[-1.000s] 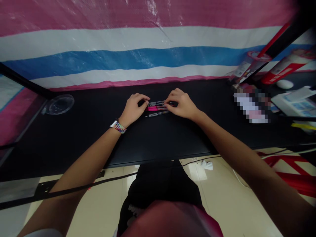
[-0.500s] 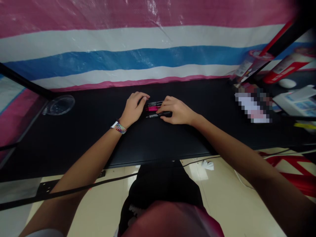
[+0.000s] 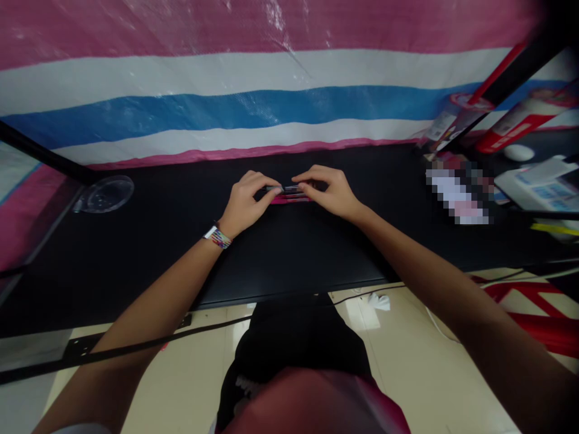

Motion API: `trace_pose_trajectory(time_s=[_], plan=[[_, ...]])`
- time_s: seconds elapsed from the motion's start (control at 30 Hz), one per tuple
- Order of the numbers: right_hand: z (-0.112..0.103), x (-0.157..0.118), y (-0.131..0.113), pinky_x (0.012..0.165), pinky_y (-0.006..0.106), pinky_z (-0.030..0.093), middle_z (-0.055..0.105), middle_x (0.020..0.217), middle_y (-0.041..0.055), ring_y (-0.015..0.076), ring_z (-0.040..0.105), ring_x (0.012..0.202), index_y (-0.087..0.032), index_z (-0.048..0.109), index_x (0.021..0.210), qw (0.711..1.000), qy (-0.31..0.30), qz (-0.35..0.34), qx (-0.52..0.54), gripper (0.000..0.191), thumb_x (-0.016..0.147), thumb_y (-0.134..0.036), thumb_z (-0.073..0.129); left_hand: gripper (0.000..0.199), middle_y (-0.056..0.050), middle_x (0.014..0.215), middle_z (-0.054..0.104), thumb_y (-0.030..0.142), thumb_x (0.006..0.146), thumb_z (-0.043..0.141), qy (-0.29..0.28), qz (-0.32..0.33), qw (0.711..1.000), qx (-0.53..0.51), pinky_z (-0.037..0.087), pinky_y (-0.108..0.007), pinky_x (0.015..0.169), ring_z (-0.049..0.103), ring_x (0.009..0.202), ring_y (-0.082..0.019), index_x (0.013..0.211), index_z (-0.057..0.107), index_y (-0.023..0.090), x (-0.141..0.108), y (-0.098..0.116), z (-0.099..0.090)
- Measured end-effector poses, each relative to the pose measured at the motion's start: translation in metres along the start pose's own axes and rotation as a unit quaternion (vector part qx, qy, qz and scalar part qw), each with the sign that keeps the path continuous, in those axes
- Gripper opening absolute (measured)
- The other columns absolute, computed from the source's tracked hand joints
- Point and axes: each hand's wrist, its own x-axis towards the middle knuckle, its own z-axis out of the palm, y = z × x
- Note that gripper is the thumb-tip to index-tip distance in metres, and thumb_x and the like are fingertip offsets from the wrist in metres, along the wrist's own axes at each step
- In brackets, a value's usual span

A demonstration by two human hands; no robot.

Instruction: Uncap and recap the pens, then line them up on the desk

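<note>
A dark pen [image 3: 290, 188] lies crosswise between my two hands at the middle of the black table. My left hand [image 3: 249, 202] pinches its left end between thumb and fingers. At the other end, my right hand [image 3: 333, 191] has its thumb and bent fingers closed around the pen, with its tip partly covered. Just on the near side, several pink pens [image 3: 289, 198] lie side by side on the tabletop, their ends partly hidden by my fingers. A multicoloured woven band circles my left wrist.
A clear plastic lid or container [image 3: 106, 194] rests at the table's left. On the right stand a cup with a red straw [image 3: 452, 123], a red-and-white cup [image 3: 515, 123], a white rounded object [image 3: 518, 152] and a white box [image 3: 543, 184]. Striped sheeting [image 3: 235, 111] hangs behind.
My right hand has moved from the near grey-and-black pen to the far side of the group. My left hand has come in toward the pens, and both now close on a dark one.
</note>
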Motion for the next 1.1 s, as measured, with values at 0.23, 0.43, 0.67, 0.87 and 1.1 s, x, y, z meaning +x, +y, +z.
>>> trace_pose_trajectory(time_s=[0.23, 0.43, 0.67, 0.87, 1.1], plan=[[-0.008, 0.005, 0.010, 0.080, 0.040, 0.063, 0.084, 0.097, 0.0052, 0.0204, 0.072, 0.079, -0.025, 0.091, 0.106, 0.980, 0.025, 0.133, 0.145, 0.025, 0.094, -0.047, 0.088, 0.014, -0.004, 0.109, 0.087, 0.038, 0.108, 0.078, 0.066, -0.031, 0.997, -0.015, 0.058, -0.041, 0.100, 0.077, 0.105, -0.025, 0.110, 0.084, 0.026, 0.003, -0.005, -0.003], [-0.005, 0.007, 0.011, 0.083, 0.042, 0.067, 0.086, 0.093, 0.0053, 0.0216, 0.076, 0.080, -0.025, 0.091, 0.102, 0.965, 0.048, 0.169, 0.194, 0.034, 0.080, -0.049, 0.099, 0.015, -0.005, 0.108, 0.086, 0.037, 0.108, 0.075, 0.064, -0.051, 0.997, -0.013, 0.058, -0.041, 0.100, 0.076, 0.103, -0.025, 0.106, 0.083, 0.025, 0.003, -0.008, -0.003], [-0.003, 0.008, 0.011, 0.099, 0.048, 0.069, 0.089, 0.100, 0.0076, 0.0279, 0.083, 0.097, -0.025, 0.093, 0.096, 0.963, 0.055, 0.165, 0.206, 0.031, 0.075, -0.045, 0.103, 0.026, -0.005, 0.100, 0.083, 0.046, 0.110, 0.072, 0.053, -0.069, 0.995, -0.055, 0.058, -0.039, 0.095, 0.075, 0.096, -0.023, 0.099, 0.081, 0.025, 0.004, -0.009, -0.005], [-0.003, 0.007, 0.008, 0.104, 0.050, 0.068, 0.090, 0.106, 0.0065, 0.0282, 0.083, 0.103, -0.028, 0.094, 0.097, 0.970, 0.039, 0.138, 0.196, 0.027, 0.078, -0.045, 0.102, 0.059, -0.003, 0.070, 0.070, 0.063, 0.115, 0.058, 0.046, -0.137, 0.984, -0.102, 0.053, -0.035, 0.074, 0.064, 0.068, -0.017, 0.075, 0.076, 0.023, 0.002, -0.014, -0.003], [-0.005, 0.009, 0.019, 0.092, 0.050, 0.069, 0.087, 0.096, 0.0056, 0.0229, 0.078, 0.082, -0.027, 0.093, 0.103, 0.960, 0.068, 0.165, 0.216, 0.026, 0.082, -0.042, 0.099, 0.042, -0.006, 0.095, 0.083, 0.066, 0.101, 0.079, 0.064, -0.128, 0.981, -0.132, 0.061, -0.035, 0.086, 0.077, 0.089, -0.021, 0.100, 0.080, 0.024, 0.005, -0.020, -0.001]])
